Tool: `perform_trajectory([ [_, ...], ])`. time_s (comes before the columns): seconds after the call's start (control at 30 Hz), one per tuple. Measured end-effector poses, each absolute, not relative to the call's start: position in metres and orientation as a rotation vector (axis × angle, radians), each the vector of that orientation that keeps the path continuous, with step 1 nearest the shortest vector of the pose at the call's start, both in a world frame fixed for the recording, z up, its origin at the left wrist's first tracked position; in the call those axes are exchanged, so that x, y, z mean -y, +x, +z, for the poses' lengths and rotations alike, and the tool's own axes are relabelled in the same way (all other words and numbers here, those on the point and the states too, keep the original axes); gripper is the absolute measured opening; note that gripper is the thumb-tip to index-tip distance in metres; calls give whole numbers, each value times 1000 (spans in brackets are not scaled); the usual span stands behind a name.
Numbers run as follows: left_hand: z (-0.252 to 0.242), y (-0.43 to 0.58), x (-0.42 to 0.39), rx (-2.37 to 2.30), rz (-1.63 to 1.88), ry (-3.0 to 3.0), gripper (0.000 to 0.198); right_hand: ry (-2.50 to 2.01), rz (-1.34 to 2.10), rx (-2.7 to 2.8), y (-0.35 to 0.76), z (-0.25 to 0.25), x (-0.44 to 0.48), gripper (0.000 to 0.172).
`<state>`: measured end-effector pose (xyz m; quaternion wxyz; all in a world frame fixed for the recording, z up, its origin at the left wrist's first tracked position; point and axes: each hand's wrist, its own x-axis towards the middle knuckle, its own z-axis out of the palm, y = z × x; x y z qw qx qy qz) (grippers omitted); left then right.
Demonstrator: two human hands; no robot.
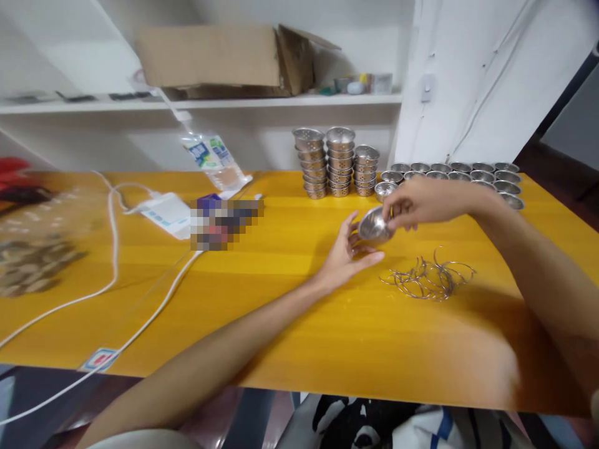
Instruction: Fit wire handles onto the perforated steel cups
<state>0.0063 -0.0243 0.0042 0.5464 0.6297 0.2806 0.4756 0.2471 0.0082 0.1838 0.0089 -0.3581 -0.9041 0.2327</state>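
A small shiny metal cup [373,226] is tilted above the table, its mouth turned toward me. My right hand [414,202] pinches its right rim between thumb and fingers. My left hand [350,252] is at the cup's left side, fingers spread and thumb apart; whether its fingertips touch the cup is hard to tell. Just to the right and nearer me lies a tangle of thin curved metal wires [428,277]. Behind my hands stand stacks of perforated metal cups [340,162], and rows of single cups [440,168] run to their right.
On the yellow table [299,337] are a white power strip [168,214], white cables [115,249] and a tilted plastic bottle [215,159]. Blurred brown pieces [32,265] in clear plastic lie far left. A cardboard box [210,59] sits on the shelf above.
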Motion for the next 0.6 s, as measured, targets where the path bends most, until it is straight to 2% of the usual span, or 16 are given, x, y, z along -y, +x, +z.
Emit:
perform_trajectory([
  [0.07,9,6,27,-637,1059,1528,99,-1050,626,2977,234,180,16,13],
  [0.13,12,6,28,-640,1009,1557,87,-1037,540,3008,225,177,29,12],
  [0.2,12,5,28,-675,1021,1532,81,-1030,543,2980,222,177,31,19],
  [0.3,11,4,26,-734,1080,1477,85,-1102,605,2862,227,183,29,37],
  [0.5,14,3,28,-734,1128,1542,87,-1194,413,2777,225,186,30,16],
  [0.6,17,2,31,-733,1110,1565,84,-1224,276,2803,215,177,29,15],
])
